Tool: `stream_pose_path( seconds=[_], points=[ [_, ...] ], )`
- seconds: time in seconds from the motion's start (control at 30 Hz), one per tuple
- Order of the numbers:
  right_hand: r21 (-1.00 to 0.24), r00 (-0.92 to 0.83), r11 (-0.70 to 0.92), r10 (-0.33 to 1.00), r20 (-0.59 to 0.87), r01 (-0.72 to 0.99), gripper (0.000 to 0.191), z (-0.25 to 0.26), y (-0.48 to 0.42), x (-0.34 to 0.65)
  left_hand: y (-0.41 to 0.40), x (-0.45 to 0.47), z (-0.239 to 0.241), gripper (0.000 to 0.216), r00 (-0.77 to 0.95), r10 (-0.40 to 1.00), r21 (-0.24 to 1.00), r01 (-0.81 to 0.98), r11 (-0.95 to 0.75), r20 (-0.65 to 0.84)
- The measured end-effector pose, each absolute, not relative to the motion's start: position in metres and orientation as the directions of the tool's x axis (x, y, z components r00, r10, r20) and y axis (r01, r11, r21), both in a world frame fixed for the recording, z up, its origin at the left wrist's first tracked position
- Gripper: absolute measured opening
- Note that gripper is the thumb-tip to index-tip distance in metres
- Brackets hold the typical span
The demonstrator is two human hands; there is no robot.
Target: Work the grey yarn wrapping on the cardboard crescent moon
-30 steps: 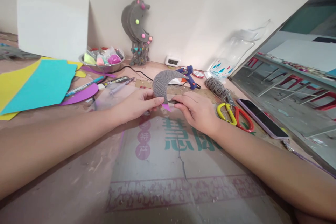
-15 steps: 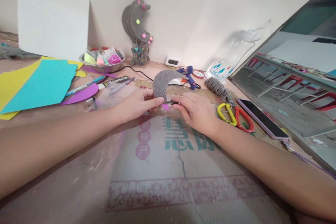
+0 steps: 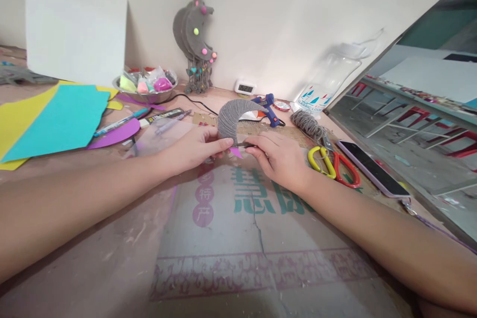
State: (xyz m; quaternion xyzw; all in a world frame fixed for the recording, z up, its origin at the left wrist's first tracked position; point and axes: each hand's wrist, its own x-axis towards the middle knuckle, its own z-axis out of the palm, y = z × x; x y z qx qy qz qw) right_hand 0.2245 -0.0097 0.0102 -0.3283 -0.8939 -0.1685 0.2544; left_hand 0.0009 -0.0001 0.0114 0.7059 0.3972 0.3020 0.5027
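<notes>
A crescent moon shape (image 3: 230, 118) wound with grey yarn stands upright above the board. My left hand (image 3: 199, 148) grips its lower end between thumb and fingers. Close by on the right, my right hand (image 3: 278, 155) is closed in a pinch on a short dark strand (image 3: 243, 144), seemingly grey yarn, that runs to the moon's lower end. A small purple piece (image 3: 235, 152) shows just below, between the hands. The fingertips of my right hand are partly hidden.
A printed board (image 3: 219, 238) lies beneath my hands. Right: yarn skein (image 3: 307, 125), scissors (image 3: 346, 170), phone (image 3: 372, 168), plastic jar (image 3: 328, 79). Behind: glue gun (image 3: 271, 109), clock (image 3: 245, 87), hanging moon ornament (image 3: 194, 35). Left: metal bowl (image 3: 145, 95), coloured sheets (image 3: 59, 121), pens (image 3: 121, 122).
Both hands and the crescent moon stay almost in place. The dark strand between the hands has shifted only very slightly.
</notes>
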Motion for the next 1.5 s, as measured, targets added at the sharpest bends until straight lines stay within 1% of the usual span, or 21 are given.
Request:
stream_pose_path(
  seconds=[0.13,0.37,0.57,0.77,1.03,1.17,1.5],
  points=[
    [0.118,-0.64,0.72,0.513,0.571,0.683,0.026,0.0108,-0.0098,0.2246,-0.0003,0.0014,0.0114,0.031,0.508,0.861,0.952,0.246,-0.181,0.033],
    [0.161,-0.665,0.726,0.488,0.565,0.669,0.024,0.0109,-0.0106,0.2223,-0.0004,0.0015,0.0126,0.029,0.526,0.849,0.937,0.271,-0.22,0.048],
    [0.144,-0.672,0.734,0.501,0.545,0.663,0.025,0.0101,-0.0101,0.2222,0.0022,0.0001,0.0097,0.029,0.55,0.833,0.943,0.243,-0.228,0.06],
    [0.112,-0.684,0.751,0.516,0.516,0.651,0.025,0.0099,-0.0087,0.2225,0.0011,0.001,0.0122,0.029,0.546,0.836,0.938,0.265,-0.224,0.046],
    [0.128,-0.676,0.752,0.486,0.555,0.646,0.023,0.0079,-0.0078,0.223,0.0016,0.0018,0.0095,0.028,0.538,0.842,0.95,0.238,-0.203,0.045],
    [0.111,-0.642,0.741,0.485,0.594,0.662,0.022,0.0075,-0.0075,0.224,0.0022,0.0013,0.0074,0.029,0.521,0.852,0.959,0.218,-0.183,0.045],
    [0.134,-0.664,0.748,0.473,0.58,0.65,0.023,0.0092,-0.0099,0.2217,0.0015,0.002,0.0096,0.029,0.529,0.846,0.948,0.234,-0.214,0.061]
  ],
)
